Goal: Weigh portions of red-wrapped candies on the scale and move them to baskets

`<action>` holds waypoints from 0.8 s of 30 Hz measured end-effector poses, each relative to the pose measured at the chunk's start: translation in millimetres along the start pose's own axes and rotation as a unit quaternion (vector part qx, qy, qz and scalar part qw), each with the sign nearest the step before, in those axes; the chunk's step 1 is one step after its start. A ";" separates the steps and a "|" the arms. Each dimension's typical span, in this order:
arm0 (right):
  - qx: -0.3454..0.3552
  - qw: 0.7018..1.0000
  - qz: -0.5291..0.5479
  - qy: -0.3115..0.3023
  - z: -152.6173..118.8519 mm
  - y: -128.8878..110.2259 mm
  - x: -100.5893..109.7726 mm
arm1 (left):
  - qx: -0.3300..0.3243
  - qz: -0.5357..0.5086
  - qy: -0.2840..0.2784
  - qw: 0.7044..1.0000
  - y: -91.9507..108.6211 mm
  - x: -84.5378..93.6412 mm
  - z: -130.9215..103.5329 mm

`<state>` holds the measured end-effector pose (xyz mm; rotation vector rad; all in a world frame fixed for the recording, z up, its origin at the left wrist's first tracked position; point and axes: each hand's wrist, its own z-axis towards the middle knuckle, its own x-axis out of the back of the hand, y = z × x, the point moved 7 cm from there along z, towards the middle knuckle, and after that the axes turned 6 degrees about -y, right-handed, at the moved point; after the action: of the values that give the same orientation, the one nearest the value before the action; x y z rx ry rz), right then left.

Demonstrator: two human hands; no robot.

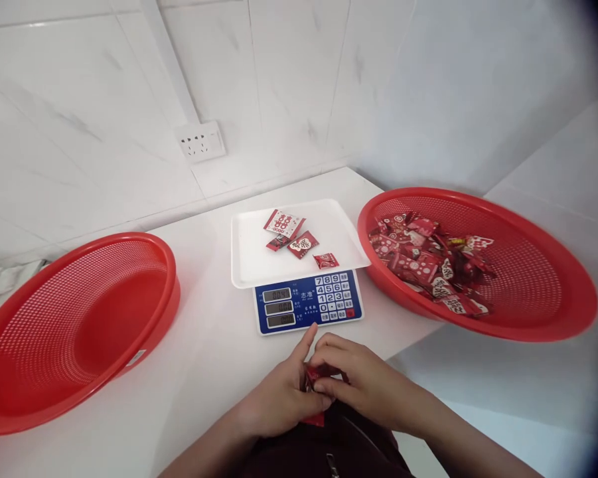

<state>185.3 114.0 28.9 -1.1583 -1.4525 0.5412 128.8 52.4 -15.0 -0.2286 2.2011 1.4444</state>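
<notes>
Close to my body, both hands meet over a red-wrapped candy (316, 419). Its upper end is mostly covered by fingers. My left hand (281, 398) is closed on the wrapper with thumb and fingers, its index finger pointing forward. My right hand (361, 373) pinches the same wrapper from the right. Just beyond the hands stands a digital scale (303, 300) with a blue keypad panel. On its white tray (249, 262) lie several red packets: a red-and-white square one (284, 224), a red one with a pale label (302, 245) and a small candy (326, 260).
A red perforated basket (542, 265) on the right holds a heap of red-wrapped candies (423, 259) and overhangs the table edge. Another red basket (144, 305), with nothing seen inside, stands left on the white table (204, 345). A socket (200, 141) is on the tiled wall.
</notes>
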 end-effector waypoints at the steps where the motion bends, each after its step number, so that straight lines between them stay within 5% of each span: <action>1: 0.003 1.000 0.013 0.003 -1.0 0.9 -0.8 | 0.001 0.004 -0.006 1.000 -1.4 -0.6 0.7; 5: -0.008 0.998 0.059 0.025 -5.0 10.0 2.1 | -0.030 0.020 -0.001 0.999 5.1 0.0 1.9; 12: -0.038 0.965 0.227 0.126 -7.7 30.1 17.6 | -0.039 0.113 0.112 0.987 21.5 19.1 -1.7; 18: -0.049 0.982 0.154 0.100 -1.2 23.6 13.2 | -0.046 0.206 0.129 0.969 29.8 23.0 -7.7; 24: -0.030 0.976 0.042 0.212 13.3 18.7 45.4 | -0.033 0.235 0.149 0.960 29.0 34.1 -10.1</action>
<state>185.3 164.8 31.3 -1.2966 -1.0604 0.2837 84.7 60.1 -4.9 0.0700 2.5754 1.8356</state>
